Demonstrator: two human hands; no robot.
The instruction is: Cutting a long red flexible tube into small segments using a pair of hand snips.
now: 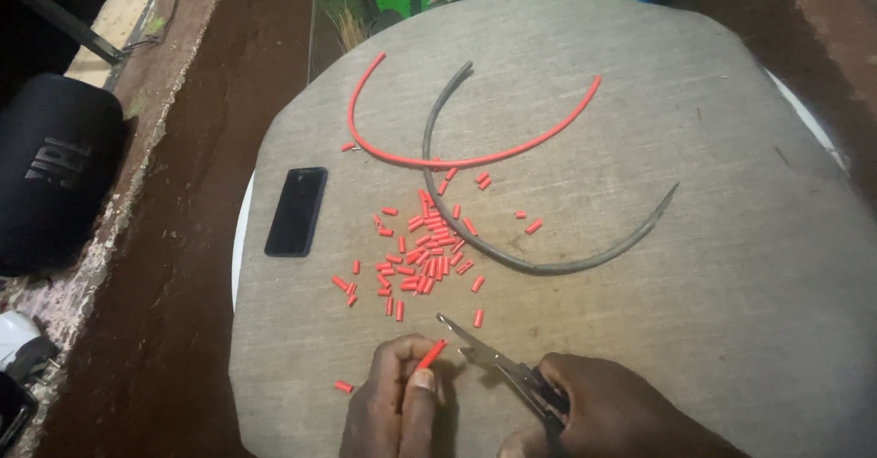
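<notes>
Left hand point(395, 403) pinches short red wire point(430, 355), light, bendy; hold near tip. Right hand point(603, 412) closed round cutters point(493, 359), blades parted.

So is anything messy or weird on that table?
Yes. Lots of little red wire bits lie scattered loose across the grey board, with one stray piece off by the left hand. The phone sits close to the mess. The red wire and grey wire cross each other.

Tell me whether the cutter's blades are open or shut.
Open: the cutter in the right hand shows its two blades spread apart.
</notes>
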